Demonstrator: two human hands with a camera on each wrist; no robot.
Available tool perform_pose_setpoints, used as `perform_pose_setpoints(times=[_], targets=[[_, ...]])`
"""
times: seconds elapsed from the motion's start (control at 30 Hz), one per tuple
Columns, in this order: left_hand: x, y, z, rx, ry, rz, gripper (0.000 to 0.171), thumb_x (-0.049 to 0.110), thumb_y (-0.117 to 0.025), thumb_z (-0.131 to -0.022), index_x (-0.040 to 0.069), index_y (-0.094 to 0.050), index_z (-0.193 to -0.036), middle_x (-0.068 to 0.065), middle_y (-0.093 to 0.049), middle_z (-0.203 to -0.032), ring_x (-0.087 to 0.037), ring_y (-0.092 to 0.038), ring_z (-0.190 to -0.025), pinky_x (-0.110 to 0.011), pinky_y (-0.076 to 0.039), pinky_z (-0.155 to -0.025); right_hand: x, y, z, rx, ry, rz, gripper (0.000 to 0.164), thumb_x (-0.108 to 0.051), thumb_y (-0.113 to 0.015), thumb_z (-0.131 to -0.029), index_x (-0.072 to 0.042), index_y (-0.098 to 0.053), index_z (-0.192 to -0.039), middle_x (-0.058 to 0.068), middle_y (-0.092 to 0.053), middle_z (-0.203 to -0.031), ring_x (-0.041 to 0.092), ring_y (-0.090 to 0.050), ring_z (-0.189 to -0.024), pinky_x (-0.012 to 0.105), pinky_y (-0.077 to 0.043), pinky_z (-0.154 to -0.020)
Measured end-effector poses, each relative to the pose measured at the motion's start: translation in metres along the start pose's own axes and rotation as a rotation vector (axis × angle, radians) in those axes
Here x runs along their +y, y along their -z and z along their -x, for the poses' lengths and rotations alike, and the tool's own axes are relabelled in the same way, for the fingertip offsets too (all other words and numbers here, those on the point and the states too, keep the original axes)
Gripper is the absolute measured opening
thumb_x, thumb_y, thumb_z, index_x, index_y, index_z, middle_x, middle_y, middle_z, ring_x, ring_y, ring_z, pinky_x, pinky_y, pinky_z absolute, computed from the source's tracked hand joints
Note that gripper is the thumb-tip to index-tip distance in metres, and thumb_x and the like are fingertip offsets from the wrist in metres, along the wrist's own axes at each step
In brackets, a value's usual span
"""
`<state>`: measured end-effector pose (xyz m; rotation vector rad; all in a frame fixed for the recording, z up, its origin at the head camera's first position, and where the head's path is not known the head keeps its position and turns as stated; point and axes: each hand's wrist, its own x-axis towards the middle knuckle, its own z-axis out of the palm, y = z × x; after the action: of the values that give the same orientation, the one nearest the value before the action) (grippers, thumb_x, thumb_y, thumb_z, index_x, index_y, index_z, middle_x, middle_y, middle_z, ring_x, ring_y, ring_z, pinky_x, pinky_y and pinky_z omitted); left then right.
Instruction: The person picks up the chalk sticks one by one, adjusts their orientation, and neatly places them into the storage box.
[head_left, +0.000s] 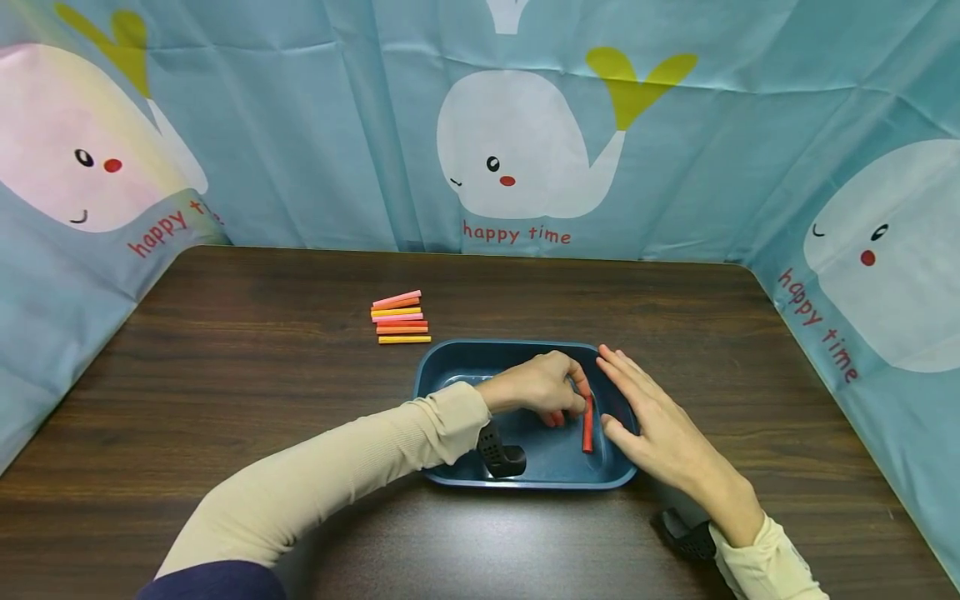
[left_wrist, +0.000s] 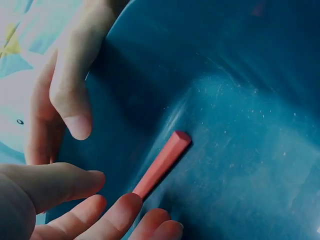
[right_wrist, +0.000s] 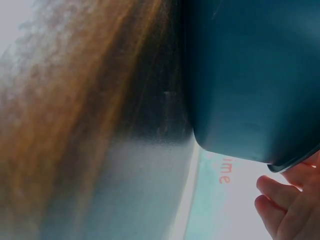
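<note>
A short red faceted stick lies in a dark blue tray, near the tray's right wall. My left hand reaches into the tray, its fingertips right at the stick's far end. In the left wrist view, the thumb and fingers stand apart, and the fingers hide one end of the red stick. With its thumb inside the right rim and its fingers along the outside, my right hand holds the tray. Its fingers show beside the rim corner in the right wrist view.
Several pink, orange, red and yellow sticks lie in a row on the brown wooden table, behind the tray's left corner. A light blue whale-print cloth hangs around the table's back and sides. Black straps hang at both wrists.
</note>
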<state>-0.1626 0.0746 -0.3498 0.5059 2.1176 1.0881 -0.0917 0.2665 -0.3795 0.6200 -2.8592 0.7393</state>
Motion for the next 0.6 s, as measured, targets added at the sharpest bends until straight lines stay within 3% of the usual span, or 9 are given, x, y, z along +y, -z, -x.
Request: perform_pose_setpoints(times=[0.1, 0.3, 0.47, 0.6], targets=[[0.001, 0.003, 0.003, -0.004, -0.002, -0.008, 0.014, 0.009, -0.069, -0.09, 0.006, -0.065, -0.103, -0.013, -0.069, -0.082, -0.022, -0.067, -0.062, -0.032, -0.059, -0.061, -0.001, 0.0, 0.0, -0.005, -0.001, -0.007, 0.068, -0.015, -0.064, -0.089, -0.012, -0.039, -0.152, 0.001, -0.031, -0.163, 0.026, -0.025, -0.152, 0.054, -0.034, -0.113], [0.0, 0.008, 0.007, -0.007, -0.01, -0.025, 0.019, 0.01, -0.07, -0.091, 0.005, -0.065, -0.108, -0.01, -0.067, -0.081, -0.02, -0.065, -0.063, -0.031, -0.058, -0.063, -0.001, 0.0, 0.0, -0.011, -0.019, -0.002, 0.069, -0.016, -0.065, -0.089, -0.012, -0.039, -0.152, 0.0, -0.03, -0.163, 0.026, -0.025, -0.152, 0.051, -0.033, -0.115], [0.0, 0.014, 0.011, -0.003, -0.051, -0.048, 0.022, 0.011, -0.07, -0.091, 0.003, -0.065, -0.111, -0.016, -0.069, -0.084, -0.02, -0.063, -0.063, -0.031, -0.056, -0.062, -0.001, 0.0, 0.0, -0.017, -0.025, -0.01, 0.069, -0.017, -0.065, -0.089, -0.012, -0.038, -0.153, -0.002, -0.029, -0.163, 0.024, -0.024, -0.153, 0.057, -0.034, -0.111], [0.0, 0.021, 0.015, -0.001, -0.081, -0.062, 0.024, 0.01, -0.07, -0.092, 0.001, -0.065, -0.114, -0.018, -0.069, -0.085, -0.018, -0.059, -0.06, -0.025, -0.051, -0.059, 0.0, 0.0, 0.0, -0.015, -0.022, -0.011, 0.069, -0.017, -0.065, -0.09, -0.013, -0.038, -0.153, -0.002, -0.029, -0.163, 0.025, -0.024, -0.152, 0.05, -0.033, -0.115]])
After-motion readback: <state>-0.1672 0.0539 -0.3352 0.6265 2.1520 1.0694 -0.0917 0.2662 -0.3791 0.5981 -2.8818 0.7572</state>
